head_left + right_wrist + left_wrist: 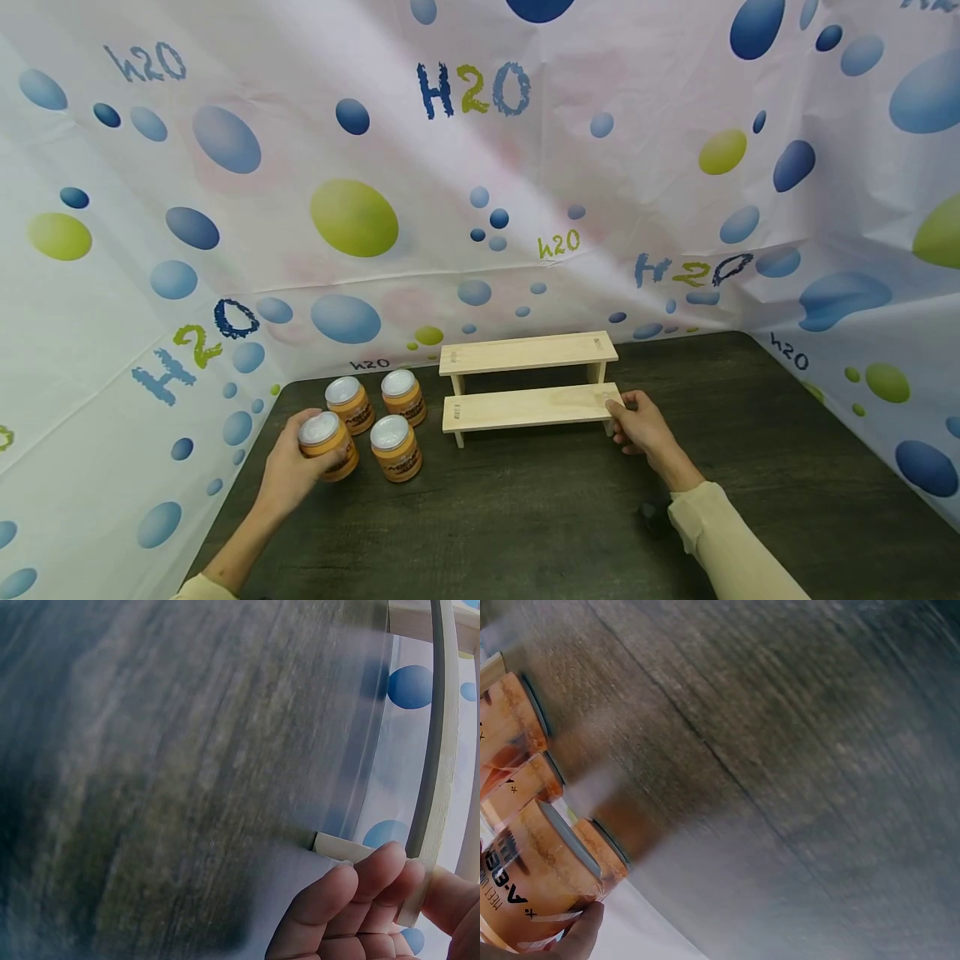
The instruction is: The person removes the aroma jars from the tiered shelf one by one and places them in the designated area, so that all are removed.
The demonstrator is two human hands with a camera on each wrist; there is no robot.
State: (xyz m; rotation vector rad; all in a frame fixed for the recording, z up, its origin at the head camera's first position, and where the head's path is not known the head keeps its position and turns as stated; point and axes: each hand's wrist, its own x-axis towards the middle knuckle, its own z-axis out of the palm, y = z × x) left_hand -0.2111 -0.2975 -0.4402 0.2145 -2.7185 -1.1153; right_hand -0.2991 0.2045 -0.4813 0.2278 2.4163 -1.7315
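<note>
A two-step wooden rack (525, 383) stands on the dark table (525, 517). My right hand (637, 429) grips the right end of its lower step; in the right wrist view my fingers (360, 892) and thumb pinch the rack's end (439, 795). My left hand (296, 471) holds an orange jar with a silver lid (327, 444) at the front left, beside three like jars (390, 417) standing on the table. The left wrist view shows the held jar (532, 881) close up with the other jars (510, 742) behind it.
Bubble-patterned "H2O" sheeting (480, 167) walls in the table at the back and both sides. Bare dark tabletop lies in front of the rack and to its right.
</note>
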